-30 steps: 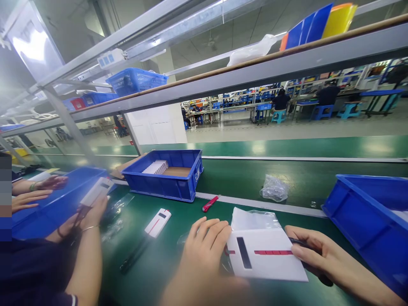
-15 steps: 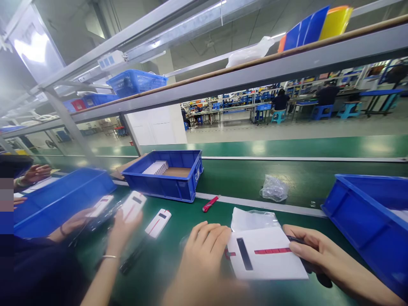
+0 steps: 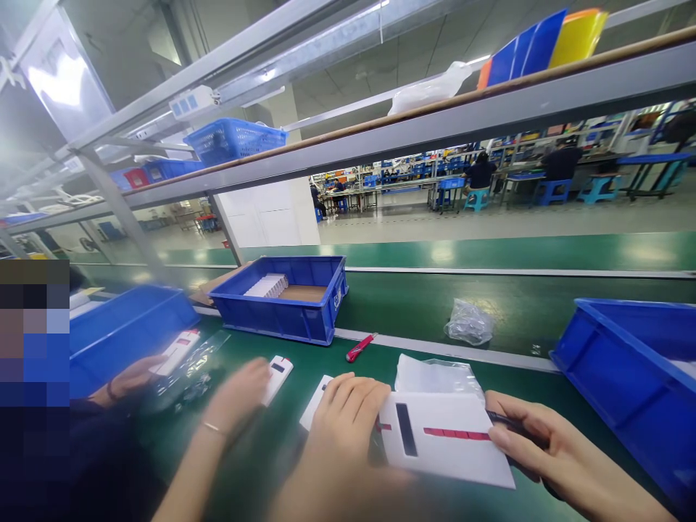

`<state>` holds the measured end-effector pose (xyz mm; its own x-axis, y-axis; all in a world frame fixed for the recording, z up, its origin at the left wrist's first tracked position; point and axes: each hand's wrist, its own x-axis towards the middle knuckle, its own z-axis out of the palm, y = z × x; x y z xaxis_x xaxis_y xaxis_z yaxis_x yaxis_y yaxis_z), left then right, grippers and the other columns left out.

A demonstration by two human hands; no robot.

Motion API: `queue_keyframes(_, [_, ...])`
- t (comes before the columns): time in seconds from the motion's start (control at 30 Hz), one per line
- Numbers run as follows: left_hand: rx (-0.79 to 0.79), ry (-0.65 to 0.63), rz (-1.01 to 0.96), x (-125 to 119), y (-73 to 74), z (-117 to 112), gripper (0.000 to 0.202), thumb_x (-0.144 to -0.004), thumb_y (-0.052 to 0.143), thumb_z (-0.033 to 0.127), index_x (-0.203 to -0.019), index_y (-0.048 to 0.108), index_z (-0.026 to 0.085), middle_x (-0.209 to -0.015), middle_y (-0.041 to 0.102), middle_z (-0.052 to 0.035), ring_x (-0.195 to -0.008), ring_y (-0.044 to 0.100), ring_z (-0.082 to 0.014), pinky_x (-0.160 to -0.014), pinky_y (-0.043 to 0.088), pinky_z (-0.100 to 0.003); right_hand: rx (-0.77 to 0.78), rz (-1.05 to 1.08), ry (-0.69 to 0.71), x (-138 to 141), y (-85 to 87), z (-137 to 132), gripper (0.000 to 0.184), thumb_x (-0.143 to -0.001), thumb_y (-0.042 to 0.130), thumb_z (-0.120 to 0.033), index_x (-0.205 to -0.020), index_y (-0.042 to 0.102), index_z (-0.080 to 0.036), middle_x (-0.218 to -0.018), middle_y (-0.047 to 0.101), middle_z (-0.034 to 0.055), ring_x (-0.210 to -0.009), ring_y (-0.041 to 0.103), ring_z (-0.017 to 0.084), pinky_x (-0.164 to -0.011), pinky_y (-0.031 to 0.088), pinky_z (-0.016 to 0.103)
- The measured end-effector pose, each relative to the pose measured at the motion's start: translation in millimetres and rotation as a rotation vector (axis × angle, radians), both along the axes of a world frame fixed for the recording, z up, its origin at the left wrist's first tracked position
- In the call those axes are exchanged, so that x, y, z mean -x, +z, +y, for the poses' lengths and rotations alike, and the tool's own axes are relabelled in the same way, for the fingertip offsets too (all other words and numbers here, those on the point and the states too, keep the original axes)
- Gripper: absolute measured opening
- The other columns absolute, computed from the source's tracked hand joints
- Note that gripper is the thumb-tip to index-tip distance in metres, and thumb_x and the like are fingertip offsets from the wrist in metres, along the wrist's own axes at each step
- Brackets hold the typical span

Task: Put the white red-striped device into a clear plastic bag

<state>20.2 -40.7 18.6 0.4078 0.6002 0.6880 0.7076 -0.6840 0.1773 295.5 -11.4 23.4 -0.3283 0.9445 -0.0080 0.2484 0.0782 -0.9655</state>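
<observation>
A flat white box (image 3: 449, 438) with a dark slot and a red stripe lies tilted between my hands. My left hand (image 3: 345, 435) grips its left end, the thumb mostly hidden. My right hand (image 3: 536, 435) pinches the right edge and also has a thin black item (image 3: 516, 422) under its fingers, too covered to name. Behind the box shows a clear plastic bag (image 3: 435, 375). Partly under my left fingers, another white piece (image 3: 312, 412) rests on the green bench (image 3: 380, 359).
A co-worker's blurred hand (image 3: 239, 399) touches a white box (image 3: 279, 371) at left; their other hand (image 3: 127, 378) holds one too. A red utility knife (image 3: 359, 348), crumpled plastic (image 3: 469, 322), a blue bin (image 3: 277, 319) and another blue bin (image 3: 614, 362) surround the bench.
The white box in my hands has shifted slightly left and tilted. The co-worker's nearer hand has moved right to the box on the bench, and a white piece now shows beside my left hand.
</observation>
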Motion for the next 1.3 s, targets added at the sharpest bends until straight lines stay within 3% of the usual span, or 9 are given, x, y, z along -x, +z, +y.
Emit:
queue_keyframes(0.17, [-0.078, -0.064, 0.040, 6, 1.3, 7, 0.068, -0.078, 0.074, 0.057, -0.126, 0.053, 0.014, -0.109, 0.072, -0.0130, -0.101, 0.068, -0.0286, -0.093, 0.055, -0.046, -0.089, -0.236, 0.164, -7, -2.3, -3, 0.020, -0.088, 0.066, -0.044, -0.079, 0.067, -0.026, -0.076, 0.064, -0.0018, -0.068, 0.052, 0.019, -0.061, 0.042, 0.025])
queue_keyframes(0.3, [-0.089, -0.107, 0.162, 12, 10.6, 10, 0.060, -0.087, 0.065, 0.055, -0.128, 0.053, 0.013, -0.111, 0.073, -0.0124, -0.105, 0.068, -0.0261, -0.103, 0.050, -0.047, -0.063, -0.475, 0.185, -11, -2.0, -2, 0.027, -0.088, 0.064, -0.053, -0.087, 0.073, -0.028, -0.082, 0.070, 0.0009, -0.078, 0.061, 0.024, -0.071, 0.047, 0.029])
queue_keyframes(0.5, [-0.076, -0.065, 0.306, 18, 22.8, 17, 0.066, -0.088, 0.060, 0.064, -0.129, 0.053, 0.012, -0.117, 0.070, -0.0124, -0.112, 0.064, -0.0269, -0.110, 0.044, -0.050, -0.054, -0.295, 0.189, 9, 11.5, -7, 0.038, -0.087, 0.060, -0.061, -0.076, 0.071, -0.027, -0.070, 0.064, -0.0005, -0.071, 0.059, 0.023, -0.067, 0.047, 0.028])
queue_keyframes(0.67, [0.012, -0.069, 0.348, 22, 26.4, 21, 0.081, -0.077, 0.074, 0.062, -0.135, 0.046, 0.013, -0.126, 0.067, -0.0135, -0.120, 0.060, -0.0300, -0.113, 0.040, -0.054, -0.059, -0.189, 0.042, 17, 11.6, -12, 0.034, -0.083, 0.066, -0.059, -0.072, 0.065, -0.026, -0.067, 0.057, -0.0034, -0.064, 0.055, 0.018, -0.064, 0.043, 0.026])
queue_keyframes(0.73, [0.075, -0.077, 0.352, 22, 29.4, 18, 0.089, -0.073, 0.078, 0.061, -0.140, 0.042, 0.014, -0.133, 0.063, -0.0145, -0.126, 0.056, -0.0319, -0.116, 0.037, -0.057, -0.069, -0.197, 0.055, 15, 10.0, -11, 0.036, -0.082, 0.067, -0.057, -0.069, 0.061, -0.025, -0.064, 0.054, -0.0036, -0.063, 0.053, 0.018, -0.064, 0.042, 0.026])
queue_keyframes(0.87, [0.159, -0.058, 0.353, 21, 35.5, 12, 0.085, -0.074, 0.083, 0.044, -0.141, 0.040, 0.016, -0.138, 0.060, -0.0133, -0.131, 0.052, -0.0331, -0.117, 0.034, -0.059, -0.049, -0.183, 0.080, 13, 10.3, -9, 0.037, -0.081, 0.069, -0.057, -0.067, 0.060, -0.024, -0.062, 0.051, -0.0035, -0.059, 0.046, 0.016, -0.053, 0.036, 0.025])
queue_keyframes(1.0, [0.140, -0.041, 0.319, 17, 38.2, 9, 0.068, -0.080, 0.077, 0.025, -0.138, 0.042, 0.017, -0.134, 0.063, -0.0110, -0.126, 0.055, -0.0291, -0.115, 0.038, -0.053, 0.037, -0.194, 0.069, 10, 9.2, -8, 0.034, -0.082, 0.069, -0.056, -0.072, 0.062, -0.024, -0.062, 0.048, -0.0041, -0.052, 0.035, 0.013, -0.042, 0.022, 0.024])
queue_keyframes(1.17, [0.092, -0.002, 0.321, 13, 37.1, 9, 0.069, -0.082, 0.073, 0.020, -0.141, 0.038, 0.015, -0.133, 0.063, -0.0124, -0.111, 0.061, -0.0274, -0.098, 0.049, -0.046, -0.036, -0.201, 0.160, 2, 4.1, -2, 0.024, -0.085, 0.067, -0.050, -0.080, 0.069, -0.026, -0.065, 0.050, -0.0038, -0.062, 0.047, 0.016, -0.056, 0.039, 0.023])
queue_keyframes(1.3, [0.076, 0.017, 0.359, 13, 33.1, 11, 0.075, -0.081, 0.074, 0.019, -0.144, 0.034, 0.014, -0.138, 0.060, -0.0143, -0.107, 0.063, -0.0283, -0.090, 0.050, -0.044, -0.035, -0.200, 0.163, -3, 4.2, 2, 0.020, -0.086, 0.068, -0.047, -0.081, 0.072, -0.027, -0.065, 0.050, -0.0044, -0.062, 0.047, 0.016, -0.058, 0.041, 0.023])
